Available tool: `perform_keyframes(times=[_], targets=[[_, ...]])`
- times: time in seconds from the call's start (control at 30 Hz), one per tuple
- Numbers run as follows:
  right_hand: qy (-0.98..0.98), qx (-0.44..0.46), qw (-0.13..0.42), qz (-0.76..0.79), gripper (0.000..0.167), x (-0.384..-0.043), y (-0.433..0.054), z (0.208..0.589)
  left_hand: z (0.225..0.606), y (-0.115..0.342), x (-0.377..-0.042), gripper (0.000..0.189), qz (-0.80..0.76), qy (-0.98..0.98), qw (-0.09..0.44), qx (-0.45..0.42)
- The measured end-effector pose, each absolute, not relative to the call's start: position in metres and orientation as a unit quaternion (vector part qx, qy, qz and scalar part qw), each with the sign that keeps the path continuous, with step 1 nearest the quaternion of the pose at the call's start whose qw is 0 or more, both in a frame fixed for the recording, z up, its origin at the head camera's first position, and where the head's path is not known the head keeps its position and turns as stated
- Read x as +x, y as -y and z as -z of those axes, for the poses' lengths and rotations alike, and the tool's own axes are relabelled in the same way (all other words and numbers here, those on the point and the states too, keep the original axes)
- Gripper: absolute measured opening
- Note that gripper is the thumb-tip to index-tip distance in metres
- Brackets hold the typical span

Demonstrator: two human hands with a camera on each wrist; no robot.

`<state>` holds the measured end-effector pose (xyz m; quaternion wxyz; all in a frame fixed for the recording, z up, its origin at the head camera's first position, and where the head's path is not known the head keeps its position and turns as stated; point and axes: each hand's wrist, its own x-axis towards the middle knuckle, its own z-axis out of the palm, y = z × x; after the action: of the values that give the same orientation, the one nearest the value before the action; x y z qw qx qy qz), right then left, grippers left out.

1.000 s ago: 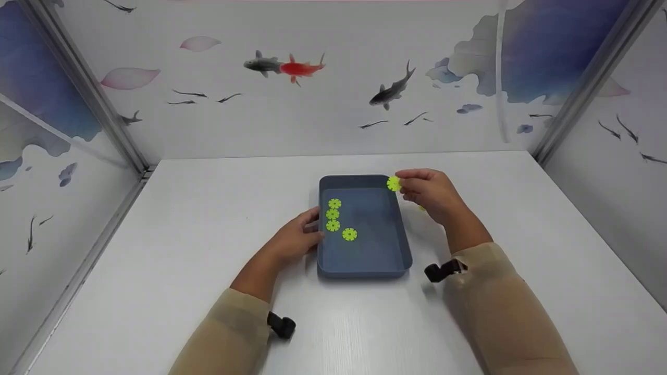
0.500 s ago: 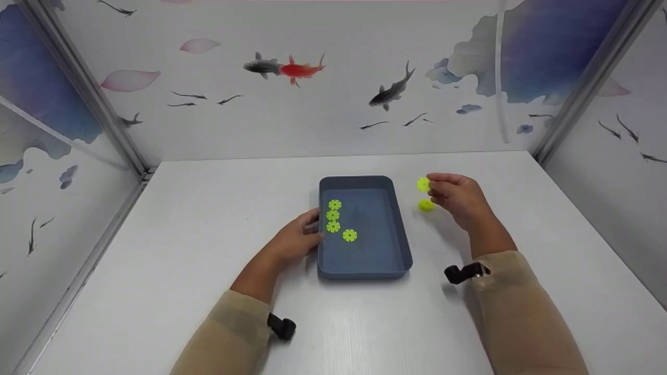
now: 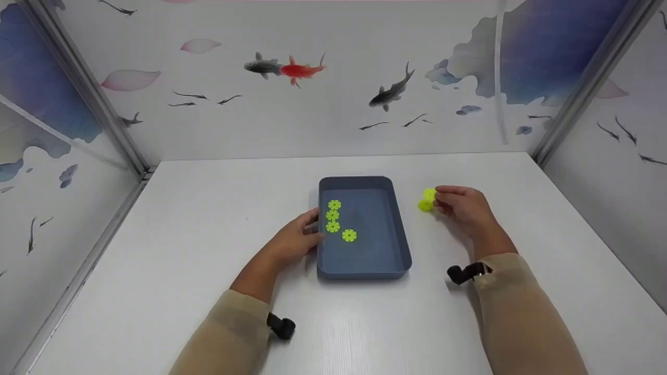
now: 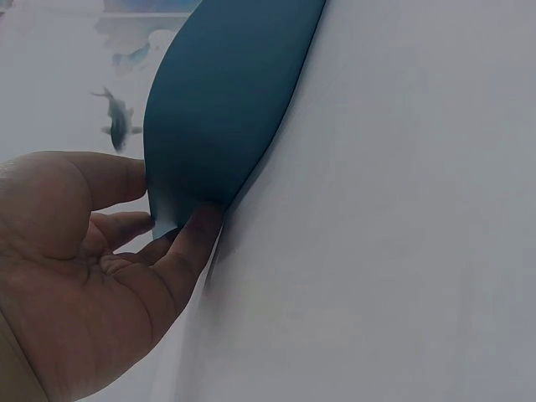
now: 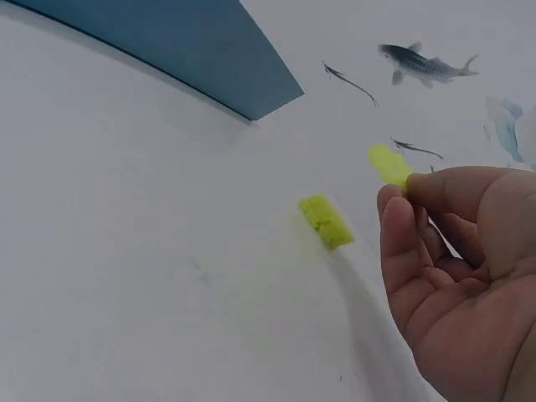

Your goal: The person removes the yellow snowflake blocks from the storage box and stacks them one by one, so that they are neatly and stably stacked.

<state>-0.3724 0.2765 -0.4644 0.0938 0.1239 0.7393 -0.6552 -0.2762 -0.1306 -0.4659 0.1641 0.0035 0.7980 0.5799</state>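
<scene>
A blue-grey rectangular tray holds several yellow-green notched discs; three stand in a column along its left side, and one disc lies nearer its middle. My left hand rests against the tray's left outer wall, thumb and fingertips touching it, as the left wrist view also shows at the wall. To the right of the tray, my right hand pinches a disc between thumb and index finger. Just beside and below it, a short stack of similar discs sits on the table.
The white table meets a back wall printed with fish and petals. Similar printed panels and metal posts stand at the sides. Each sleeve carries a small black camera, one of them this right wrist camera.
My right hand has moved right, away from the tray's far right corner, then lowered toward the stack with the disc still pinched. The left hand and tray have stayed put.
</scene>
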Motion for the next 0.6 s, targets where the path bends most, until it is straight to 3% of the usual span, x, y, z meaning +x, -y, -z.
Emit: perform_keyframes(times=[0.6], targets=[[-0.755,0.14,0.101,0.633,0.044,-0.3693,-0.2735,0.4726,0.4648,0.1304,-0.2755,0.07,-0.573,-0.803,0.165,-0.001]])
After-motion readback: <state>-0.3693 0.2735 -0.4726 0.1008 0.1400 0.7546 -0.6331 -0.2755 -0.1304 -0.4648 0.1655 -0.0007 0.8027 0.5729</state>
